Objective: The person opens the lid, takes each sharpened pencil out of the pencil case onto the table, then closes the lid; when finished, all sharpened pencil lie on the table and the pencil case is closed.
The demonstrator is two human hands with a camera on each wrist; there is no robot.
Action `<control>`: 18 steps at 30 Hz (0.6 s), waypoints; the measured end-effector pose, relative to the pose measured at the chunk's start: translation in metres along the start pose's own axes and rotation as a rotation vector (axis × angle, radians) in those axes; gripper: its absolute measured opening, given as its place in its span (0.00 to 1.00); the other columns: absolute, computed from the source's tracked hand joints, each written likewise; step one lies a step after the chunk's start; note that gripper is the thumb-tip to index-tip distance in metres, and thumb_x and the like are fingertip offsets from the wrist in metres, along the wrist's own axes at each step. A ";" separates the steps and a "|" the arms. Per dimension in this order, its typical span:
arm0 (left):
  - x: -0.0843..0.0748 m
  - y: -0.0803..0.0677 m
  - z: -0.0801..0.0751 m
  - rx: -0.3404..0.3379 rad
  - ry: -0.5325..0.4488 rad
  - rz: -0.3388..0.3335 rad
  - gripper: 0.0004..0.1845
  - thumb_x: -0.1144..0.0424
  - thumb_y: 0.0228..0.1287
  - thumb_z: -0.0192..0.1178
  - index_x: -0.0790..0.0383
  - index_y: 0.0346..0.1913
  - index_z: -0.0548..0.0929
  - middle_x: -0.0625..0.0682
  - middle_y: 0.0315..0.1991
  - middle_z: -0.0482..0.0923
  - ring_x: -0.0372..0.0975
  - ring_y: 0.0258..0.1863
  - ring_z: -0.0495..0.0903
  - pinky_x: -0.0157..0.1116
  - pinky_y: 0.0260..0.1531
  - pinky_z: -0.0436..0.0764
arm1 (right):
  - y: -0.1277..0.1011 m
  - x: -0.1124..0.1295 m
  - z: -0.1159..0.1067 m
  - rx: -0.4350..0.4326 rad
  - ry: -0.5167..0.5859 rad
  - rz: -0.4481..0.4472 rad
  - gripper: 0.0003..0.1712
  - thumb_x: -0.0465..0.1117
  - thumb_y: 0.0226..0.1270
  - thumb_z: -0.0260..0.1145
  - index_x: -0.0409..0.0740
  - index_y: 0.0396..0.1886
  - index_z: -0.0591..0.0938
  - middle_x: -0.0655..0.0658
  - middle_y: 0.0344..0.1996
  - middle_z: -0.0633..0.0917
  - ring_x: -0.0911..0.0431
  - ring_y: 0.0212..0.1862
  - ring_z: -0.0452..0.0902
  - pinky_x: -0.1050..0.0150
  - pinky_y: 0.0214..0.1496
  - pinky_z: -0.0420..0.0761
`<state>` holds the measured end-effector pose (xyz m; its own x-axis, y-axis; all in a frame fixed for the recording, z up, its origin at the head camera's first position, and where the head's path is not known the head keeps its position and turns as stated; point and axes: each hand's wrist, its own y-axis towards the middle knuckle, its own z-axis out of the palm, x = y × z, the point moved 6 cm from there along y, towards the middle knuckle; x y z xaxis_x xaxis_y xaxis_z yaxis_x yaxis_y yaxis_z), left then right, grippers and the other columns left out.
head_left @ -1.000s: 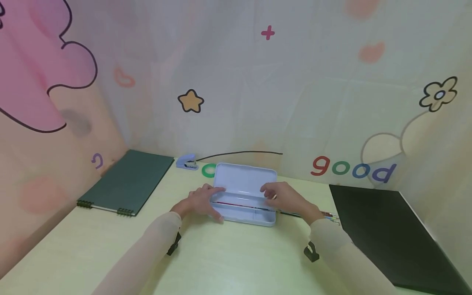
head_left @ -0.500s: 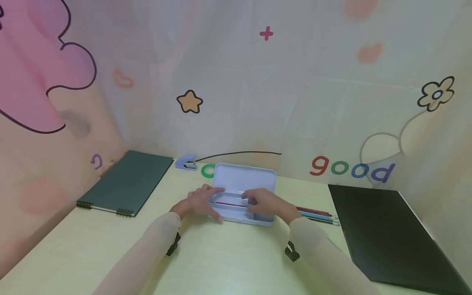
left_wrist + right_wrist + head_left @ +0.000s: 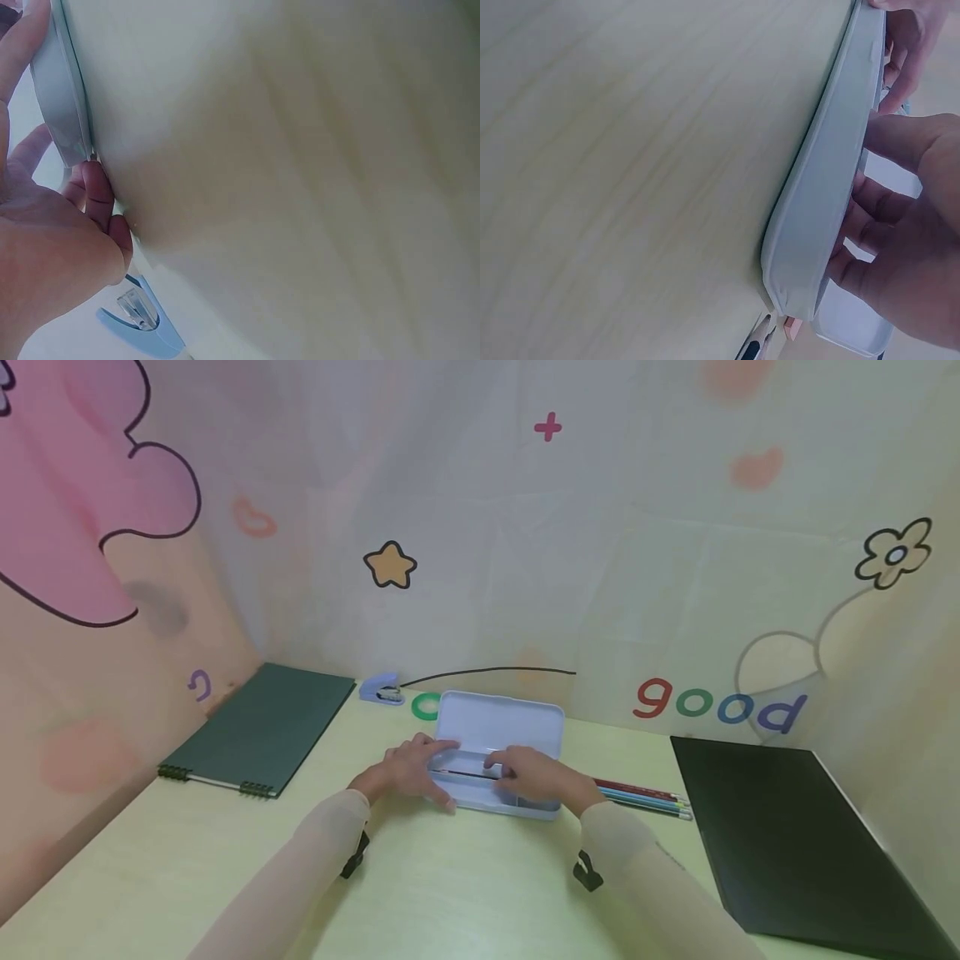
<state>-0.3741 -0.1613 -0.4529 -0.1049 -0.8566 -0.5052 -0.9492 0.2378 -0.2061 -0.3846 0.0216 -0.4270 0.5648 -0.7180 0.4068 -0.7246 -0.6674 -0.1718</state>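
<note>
A pale lilac pencil case (image 3: 498,722) stands with its lid raised in the middle of the table. My left hand (image 3: 405,768) holds its left end, thumb at the front wall and fingers toward the hinge side; the left wrist view shows fingertips (image 3: 96,191) at the case's bottom edge. A slim dark pencil (image 3: 465,773) lies lengthwise inside, along the divider. Over the case's right half is my right hand (image 3: 532,774), its fingers bent down into the tray around the pencil's right part. The case wall hides those fingertips in the right wrist view, so I cannot tell whether they pinch it.
Several pencils (image 3: 648,798) lie right of the case, partly behind my right wrist. A black folder (image 3: 810,835) is at far right, a dark green spiral-bound pad (image 3: 262,727) at left. A lilac stapler (image 3: 382,688) and a green tape roll (image 3: 425,706) sit behind the case.
My right hand has moved left from the case's right end to over its right half, uncovering the pencils beside it. The pencil's visible side has turned from red to dark. My left hand stays put.
</note>
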 end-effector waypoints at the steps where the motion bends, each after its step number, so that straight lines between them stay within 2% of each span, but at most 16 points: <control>1: -0.001 0.000 0.000 0.000 0.000 0.002 0.52 0.41 0.43 0.79 0.39 0.74 0.66 0.56 0.66 0.64 0.51 0.63 0.65 0.55 0.63 0.63 | 0.000 0.001 0.000 0.008 -0.002 -0.010 0.18 0.38 0.72 0.63 0.48 0.60 0.81 0.49 0.40 0.83 0.56 0.41 0.74 0.57 0.51 0.77; 8: -0.001 -0.001 -0.001 0.006 0.002 -0.011 0.52 0.41 0.44 0.79 0.39 0.74 0.65 0.56 0.66 0.63 0.52 0.63 0.65 0.55 0.63 0.63 | 0.001 0.001 0.000 0.035 0.014 -0.029 0.16 0.34 0.71 0.63 0.49 0.56 0.82 0.49 0.39 0.83 0.55 0.41 0.74 0.56 0.53 0.77; 14: -0.001 -0.001 -0.002 0.001 0.001 -0.009 0.52 0.41 0.43 0.79 0.39 0.74 0.65 0.57 0.67 0.63 0.52 0.64 0.65 0.56 0.64 0.63 | 0.002 0.001 -0.005 0.017 0.039 -0.015 0.18 0.33 0.69 0.65 0.49 0.57 0.83 0.49 0.42 0.84 0.55 0.43 0.74 0.56 0.56 0.78; 18: -0.002 -0.001 -0.002 0.001 0.003 0.000 0.52 0.41 0.43 0.79 0.39 0.74 0.65 0.57 0.67 0.64 0.51 0.64 0.65 0.56 0.65 0.62 | 0.000 0.003 -0.010 -0.011 0.035 -0.053 0.19 0.32 0.67 0.67 0.46 0.56 0.83 0.49 0.40 0.85 0.56 0.41 0.75 0.58 0.53 0.79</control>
<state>-0.3730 -0.1603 -0.4499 -0.1058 -0.8581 -0.5025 -0.9490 0.2381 -0.2067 -0.3871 0.0213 -0.4170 0.5884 -0.6746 0.4458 -0.6987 -0.7017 -0.1395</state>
